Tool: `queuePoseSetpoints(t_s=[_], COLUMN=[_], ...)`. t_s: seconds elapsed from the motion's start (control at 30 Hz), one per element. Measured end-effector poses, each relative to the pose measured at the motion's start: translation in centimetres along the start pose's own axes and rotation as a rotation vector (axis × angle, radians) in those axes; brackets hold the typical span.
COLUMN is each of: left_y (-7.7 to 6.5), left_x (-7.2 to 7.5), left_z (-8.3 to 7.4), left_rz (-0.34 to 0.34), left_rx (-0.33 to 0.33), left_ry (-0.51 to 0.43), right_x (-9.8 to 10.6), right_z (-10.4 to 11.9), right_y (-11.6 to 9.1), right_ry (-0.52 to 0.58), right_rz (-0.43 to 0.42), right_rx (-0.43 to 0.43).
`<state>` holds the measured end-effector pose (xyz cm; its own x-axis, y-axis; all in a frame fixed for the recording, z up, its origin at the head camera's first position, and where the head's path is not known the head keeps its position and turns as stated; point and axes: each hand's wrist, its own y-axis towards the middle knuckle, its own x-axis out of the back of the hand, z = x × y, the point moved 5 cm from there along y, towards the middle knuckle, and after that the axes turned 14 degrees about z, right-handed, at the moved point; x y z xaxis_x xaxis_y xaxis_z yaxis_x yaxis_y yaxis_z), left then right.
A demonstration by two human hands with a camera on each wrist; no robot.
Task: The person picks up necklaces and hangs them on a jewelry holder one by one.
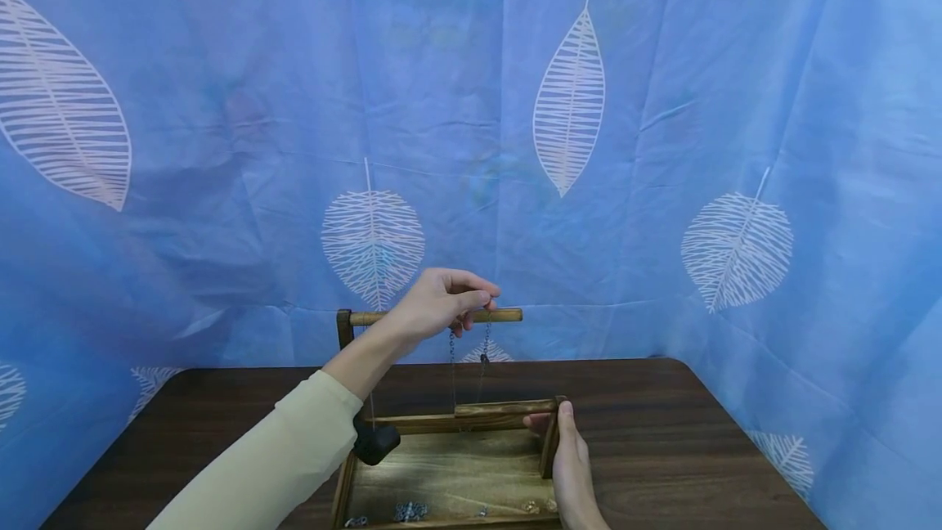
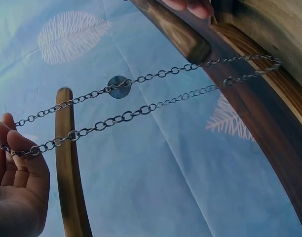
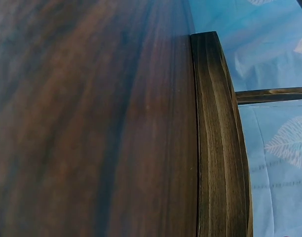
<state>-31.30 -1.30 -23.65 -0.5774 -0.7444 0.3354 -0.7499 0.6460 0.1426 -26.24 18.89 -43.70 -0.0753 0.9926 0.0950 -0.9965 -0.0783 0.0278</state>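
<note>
My left hand (image 1: pixel 449 301) is raised at the upper rod (image 1: pixel 508 316) of a wooden jewelry stand. Its thumb and fingers pinch one end of a dark metal chain necklace (image 2: pixel 111 121), whose loop hangs down from them. A round dark disc pendant (image 2: pixel 119 87) sits along one strand. My right hand (image 1: pixel 572 464) grips the stand's right post (image 1: pixel 548 444), thumb on the near side and fingertips showing behind it. The lower rod (image 1: pixel 508 409) ends at that post. In the right wrist view, a wooden side piece (image 3: pixel 217 138) of the stand shows, while the hand is almost wholly out of frame.
The stand's tray base (image 1: pixel 441 469) holds small piles of silvery chain (image 1: pixel 410 511) and gold-coloured pieces (image 1: pixel 531 506) near its front. A black object (image 1: pixel 377 442) hangs under the left forearm. Beneath is a dark wooden table (image 1: pixel 662 440), with a blue leaf-patterned curtain (image 1: pixel 456 105) behind.
</note>
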Motion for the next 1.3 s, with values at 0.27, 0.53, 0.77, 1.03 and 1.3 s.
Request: queuePoseSetpoints(t_s=[0.27,0.53,0.77,1.03,1.3], left_y=[2.4,4.2,5.0,5.1,4.8], left_x=[-1.7,-3.1,-3.8,-4.0,-3.6], left_z=[0.2,0.3,0.2,0.1,0.4], left_rz=[0.037,0.048,0.039,0.039,0.029], left_rx=[-0.007,-0.003,0.015,0.013,0.002], left_ry=[-0.026,-0.057,-0.069,-0.094,-0.155], right_x=[0.0,0.1,0.1,0.0,0.1], right_z=[-0.1,-0.2,-0.3,-0.1,-0.2], right_y=[0.1,0.1,0.1,0.0,0.0], right_ry=[-0.002,0.010,0.013,0.009,0.001], right_rz=[0.003,-0.007,0.014,0.005,0.015], right_rx=[0.001,-0.002,-0.005,0.016,0.010])
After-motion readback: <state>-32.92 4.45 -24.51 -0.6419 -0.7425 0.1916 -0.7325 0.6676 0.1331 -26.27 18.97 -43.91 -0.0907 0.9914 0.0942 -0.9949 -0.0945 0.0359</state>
